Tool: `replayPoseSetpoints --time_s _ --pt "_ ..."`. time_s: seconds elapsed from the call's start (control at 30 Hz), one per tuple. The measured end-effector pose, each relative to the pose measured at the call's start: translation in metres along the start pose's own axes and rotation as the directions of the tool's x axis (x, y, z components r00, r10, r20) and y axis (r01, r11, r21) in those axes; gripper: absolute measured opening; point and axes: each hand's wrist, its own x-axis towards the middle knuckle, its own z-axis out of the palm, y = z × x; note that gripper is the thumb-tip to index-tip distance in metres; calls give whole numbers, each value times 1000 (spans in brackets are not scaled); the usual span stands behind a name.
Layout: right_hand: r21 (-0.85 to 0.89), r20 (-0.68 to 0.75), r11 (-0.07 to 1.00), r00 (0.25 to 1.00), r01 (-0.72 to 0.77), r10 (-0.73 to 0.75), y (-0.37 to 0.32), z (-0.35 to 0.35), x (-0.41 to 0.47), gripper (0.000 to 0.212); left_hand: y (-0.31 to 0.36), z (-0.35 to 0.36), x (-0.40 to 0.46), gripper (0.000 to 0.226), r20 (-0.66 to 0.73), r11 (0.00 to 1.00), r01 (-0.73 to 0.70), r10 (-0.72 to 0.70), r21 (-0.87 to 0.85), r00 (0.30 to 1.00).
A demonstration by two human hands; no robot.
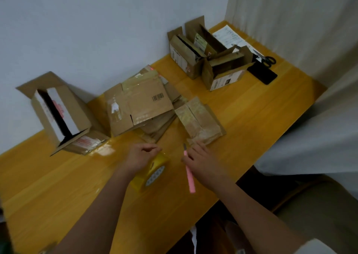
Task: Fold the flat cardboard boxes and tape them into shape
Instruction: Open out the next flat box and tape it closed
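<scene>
Both hands work near the front edge of the desk (251, 106), between boxes. The left hand (140, 156) lies over the roll of tape (151, 171), its fingertips pinched together at the top of the roll, seemingly on the loose end of the tape, though the clear film is too faint to be sure. The right hand (202, 161) rests on the pink cutter (188, 171), which lies under the palm with its blade pointing toward the back; whether the fingers grip the cutter or only lie across it I cannot tell, since the knuckles hide them.

My reading is that a strip is being drawn off for the next box. The pile of flat boxes (141, 104) sits mid-desk against the wall, and a smaller flat box (199, 121) lies just past the right fingertips. The next move likely calls for pulling out enough tape, cutting it, then lifting a flat box and squaring it up.

One folded box (62, 114) lies on its side at the left back corner; two more open boxes (209, 58) stand at the right back corner. Behind them a sheet of paper (229, 35), scissors (266, 58) and a dark flat object (263, 74), possibly a phone, are partly hidden.
</scene>
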Motion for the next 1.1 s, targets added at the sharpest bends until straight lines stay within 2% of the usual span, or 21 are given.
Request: replayPoseSetpoints --time_s 0.1,0.17,0.2,0.23,0.3,0.37,0.4,0.53,0.6,0.67,0.77,0.83,0.9,1.0,1.1 --pt "5 45 1000 999 16 -16 -7 -1 3 46 -9 -6 -12 16 -31 999 -1 2 33 1000" --pt "101 6 993 998 -57 57 -18 -5 8 51 -13 -8 -21 12 -82 1000 -21 22 8 996" --pt "205 -18 972 993 -111 117 -26 -7 11 42 -15 -9 -25 10 -99 1000 -27 25 -16 995" --pt "342 -27 925 982 -166 186 -35 -10 16 31 -15 -10 -30 9 -109 999 -30 25 -44 994" --pt "639 135 705 947 -307 291 -50 -14 26 29 -15 -12 -38 13 -116 996 -45 36 -77 993" --pt "775 250 492 907 -397 338 -58 -16 32 13 -16 -14 -46 21 -130 994 -60 48 -87 990" --pt "791 262 460 902 -404 343 -60 -16 34 13 -19 -15 -49 22 -140 994 -58 45 -93 989" --pt "766 210 564 949 -308 234 -65 -8 34 20 -28 -16 -65 7 -163 992 -53 35 -110 986" --pt "779 146 574 963 -254 227 -69 -3 35 22 -35 -15 -74 23 -187 990 -52 27 -129 982" --pt "790 104 567 962 -234 252 -74 1 37 21 -46 -16 -87 52 -152 986 -51 27 -156 988" --pt "785 130 547 941 -290 313 -77 7 38 25 -75 -20 -106 110 -89 982 -15 -2 -188 996" --pt "780 181 509 910 -364 373 -78 11 38 27 -98 -24 -114 125 -87 989 3 -15 -145 996" --pt "772 247 463 877 -435 412 -86 14 38 29 -120 -27 -120 122 -74 994 -4 -3 -106 997" --pt "788 296 386 845 -479 445 -110 14 43 31 -143 -33 -126 94 -64 994 -66 61 -87 996" --pt "795 304 366 840 -484 449 -139 15 61 33 -153 -49 -140 66 -199 976 -185 160 -116 967"
